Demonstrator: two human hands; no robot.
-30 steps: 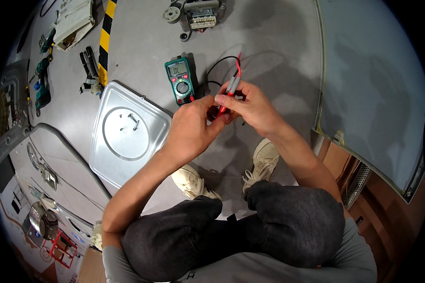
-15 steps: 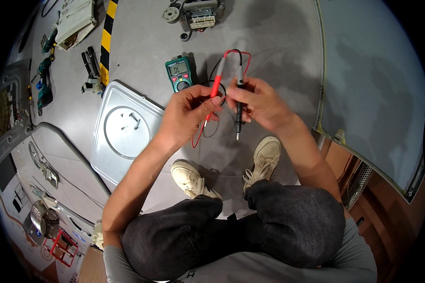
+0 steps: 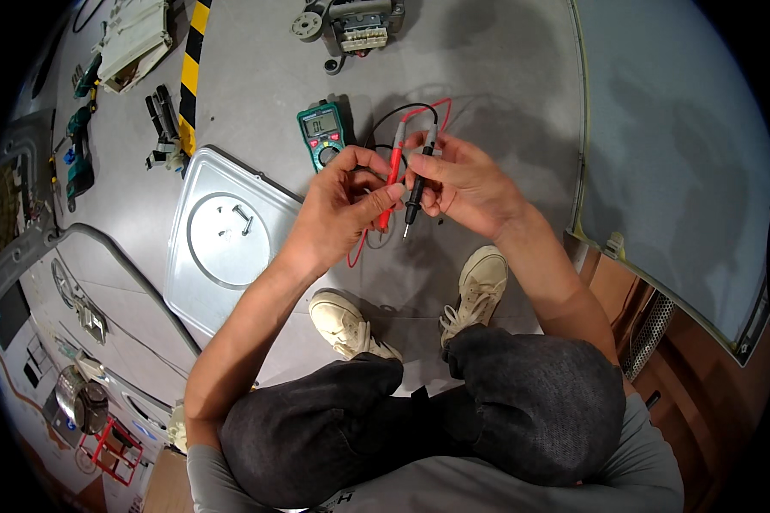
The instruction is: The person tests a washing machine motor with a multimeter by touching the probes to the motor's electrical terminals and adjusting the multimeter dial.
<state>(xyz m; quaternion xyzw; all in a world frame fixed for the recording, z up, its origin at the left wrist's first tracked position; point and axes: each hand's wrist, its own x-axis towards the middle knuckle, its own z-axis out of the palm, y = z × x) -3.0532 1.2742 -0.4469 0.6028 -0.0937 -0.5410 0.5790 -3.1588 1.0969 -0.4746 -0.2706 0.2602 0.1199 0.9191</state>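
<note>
Grey floor (image 3: 257,94) under green multimeter (image 3: 321,132); left hand (image 3: 338,203) gripping red probe (image 3: 394,165), right hand (image 3: 475,188) gripping black probe (image 3: 414,201)

Two hands (image 3: 338,205), two probes (image 3: 394,167), one multimeter (image 3: 321,128), two shoes (image 3: 340,323), one silver panel (image 3: 188,295), perhaps two drills (image 3: 79,175).

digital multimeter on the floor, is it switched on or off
On: the digital multimeter has dark characters showing on its display.
</note>
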